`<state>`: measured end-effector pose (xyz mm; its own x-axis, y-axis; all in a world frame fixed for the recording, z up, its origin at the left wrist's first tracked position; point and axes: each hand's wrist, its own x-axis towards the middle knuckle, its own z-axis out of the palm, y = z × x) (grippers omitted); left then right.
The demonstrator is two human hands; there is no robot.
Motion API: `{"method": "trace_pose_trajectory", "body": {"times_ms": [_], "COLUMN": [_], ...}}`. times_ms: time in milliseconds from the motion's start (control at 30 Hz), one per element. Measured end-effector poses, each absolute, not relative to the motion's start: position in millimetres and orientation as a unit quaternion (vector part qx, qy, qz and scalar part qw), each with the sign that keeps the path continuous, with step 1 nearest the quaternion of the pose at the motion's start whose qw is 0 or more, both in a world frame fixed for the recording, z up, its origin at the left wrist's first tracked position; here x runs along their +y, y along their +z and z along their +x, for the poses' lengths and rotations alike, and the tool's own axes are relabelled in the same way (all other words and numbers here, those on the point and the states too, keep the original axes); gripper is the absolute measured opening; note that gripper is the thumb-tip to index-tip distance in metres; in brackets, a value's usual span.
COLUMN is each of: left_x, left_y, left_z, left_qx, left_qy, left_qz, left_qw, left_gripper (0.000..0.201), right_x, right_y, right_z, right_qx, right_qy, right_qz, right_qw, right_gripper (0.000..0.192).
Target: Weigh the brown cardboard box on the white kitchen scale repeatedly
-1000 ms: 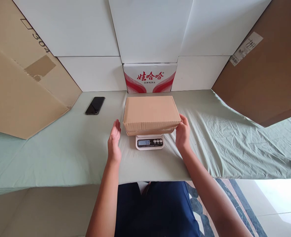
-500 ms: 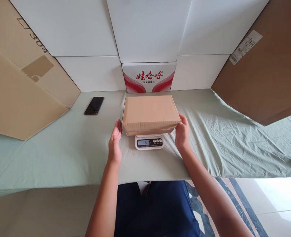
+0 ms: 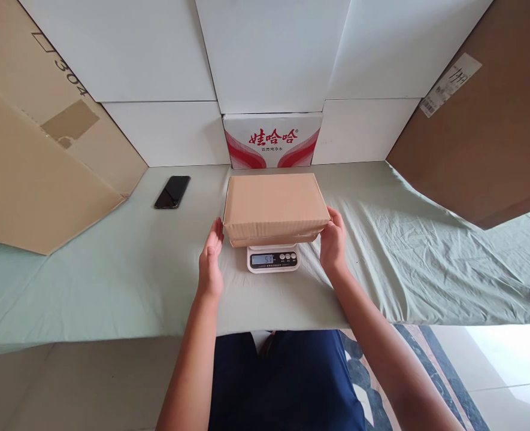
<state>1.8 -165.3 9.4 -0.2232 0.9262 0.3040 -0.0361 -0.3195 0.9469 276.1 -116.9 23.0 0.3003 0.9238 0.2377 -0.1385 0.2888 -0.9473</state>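
The brown cardboard box (image 3: 276, 200) is lying between the two hands, resting on the white kitchen scale (image 3: 252, 267), which is standing on the cloth-covered bench (image 3: 157, 281). Long axis is running left to right, across the person, so its short ends are facing the palms.

The right hand (image 3: 333, 242) is sitting nearer: fingers bending against the right end by the near corner, box lying to their left. Cannot tell whether that grip is pressing or only touching.

The left hand (image 3: 211, 256) is holding its grip spread, fingers straight, palm turning toward the left end. Box is lying just to its right; contact at the fingertips unclear. Black phone (image 3: 172, 192) is lying farther left, apart from both.
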Motion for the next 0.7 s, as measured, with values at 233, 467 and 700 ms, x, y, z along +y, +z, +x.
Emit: {"method": "trace_pose_trajectory", "body": {"times_ms": [233,467,700], "left_x": [-166,-166,-166], "left_y": [10,8,7], "left_z": [2,2,3], "left_qx": [0.439,0.443,0.446], "left_qy": [0.636,0.636,0.626], "left_qz": [0.514,0.506,0.514], "left_qw": [0.372,0.379,0.381], "left_gripper": [0.078,0.08,0.083], "right_x": [-119,-123,-124], "right_y": [28,35,30], "right_z": [274,271,271], "right_qx": [-0.428,-0.411,-0.43], "right_qy": [0.399,0.412,0.397], "right_qz": [-0.442,-0.412,-0.423], "right_qw": [0.68,0.701,0.692], "right_gripper": [0.041,0.04,0.045]}}
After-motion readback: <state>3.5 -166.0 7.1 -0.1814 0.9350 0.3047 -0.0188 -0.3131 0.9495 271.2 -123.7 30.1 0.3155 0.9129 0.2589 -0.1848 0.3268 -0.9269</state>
